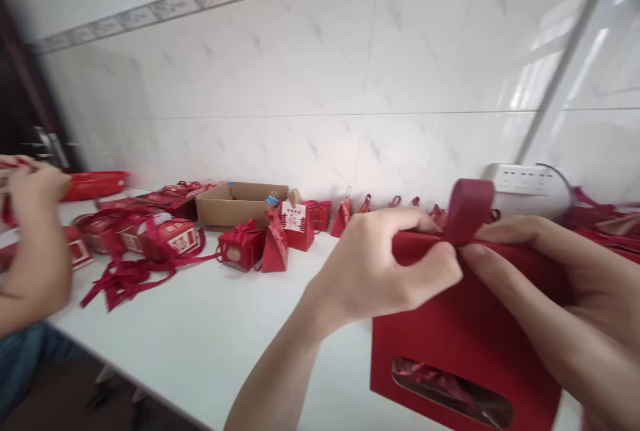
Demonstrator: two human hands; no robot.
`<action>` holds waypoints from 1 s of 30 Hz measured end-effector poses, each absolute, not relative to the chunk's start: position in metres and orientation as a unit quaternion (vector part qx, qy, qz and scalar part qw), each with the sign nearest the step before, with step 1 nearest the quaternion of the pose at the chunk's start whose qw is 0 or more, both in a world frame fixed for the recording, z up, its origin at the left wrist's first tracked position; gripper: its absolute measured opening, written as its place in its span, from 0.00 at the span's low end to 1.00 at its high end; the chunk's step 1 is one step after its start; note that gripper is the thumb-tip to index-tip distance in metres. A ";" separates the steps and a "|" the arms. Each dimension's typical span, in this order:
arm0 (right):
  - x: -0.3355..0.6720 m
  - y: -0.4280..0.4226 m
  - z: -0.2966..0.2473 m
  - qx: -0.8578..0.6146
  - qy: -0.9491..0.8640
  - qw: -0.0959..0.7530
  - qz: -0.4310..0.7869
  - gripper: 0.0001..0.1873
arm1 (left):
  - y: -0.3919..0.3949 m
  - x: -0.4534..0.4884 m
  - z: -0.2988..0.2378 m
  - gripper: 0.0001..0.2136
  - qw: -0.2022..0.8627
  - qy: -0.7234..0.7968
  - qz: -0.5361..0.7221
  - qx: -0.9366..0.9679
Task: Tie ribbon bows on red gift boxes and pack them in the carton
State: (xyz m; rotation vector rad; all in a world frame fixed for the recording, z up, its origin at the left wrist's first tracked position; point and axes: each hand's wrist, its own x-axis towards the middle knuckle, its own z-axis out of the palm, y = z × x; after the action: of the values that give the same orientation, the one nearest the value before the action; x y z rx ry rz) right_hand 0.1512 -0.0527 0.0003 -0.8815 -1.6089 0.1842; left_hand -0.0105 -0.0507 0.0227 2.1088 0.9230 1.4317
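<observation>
At the far left another person's hand (35, 187), blurred, is raised over the end of the white counter (200, 331); something red sits in it, too smeared to name. Behind it lies a shallow, glossy red tray (95, 184). To its right, low red gift boxes (173, 237) with white labels lie among loose, limp satin ribbons (130, 277). An open brown cardboard carton (240, 204) stands against the pale glazed tile wall (300, 84), and small wedge-shaped red boxes (275, 247) with bows run rightward along the wall.

Near and right of centre, the left hand (380, 271) has a narrow grip: thumb and forefinger are pinched tight on the ribbon (467, 211), a matt red band standing up in a loop. The red box (460, 337) sits directly under that pinch, a smooth card box at the near edge of the counter, with a rounded clear film window low on its near face. The right hand (565, 284) comes in from the right. Its grip closes on the box's top edge, and its fingertips meet the foot of the loop, touching the left thumb. A white wall socket (520, 181) sits behind.
</observation>
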 end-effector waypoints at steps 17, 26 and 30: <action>0.148 -0.053 0.021 -0.349 -0.726 0.547 0.226 0.05 | -0.050 -0.008 0.024 0.08 0.132 0.346 0.523 0.768; 0.151 -0.051 0.020 -0.314 -0.737 0.544 0.251 0.06 | -0.050 -0.006 0.023 0.08 0.108 0.369 0.536 0.751; 0.151 -0.051 0.020 -0.312 -0.740 0.544 0.245 0.07 | -0.051 -0.005 0.023 0.08 0.127 0.389 0.522 0.748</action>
State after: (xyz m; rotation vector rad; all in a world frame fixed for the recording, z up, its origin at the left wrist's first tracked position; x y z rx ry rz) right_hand 0.1515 -0.0509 0.0200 -0.7409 -1.7557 0.5804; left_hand -0.0055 -0.0512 0.0235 2.1781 1.1309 1.5206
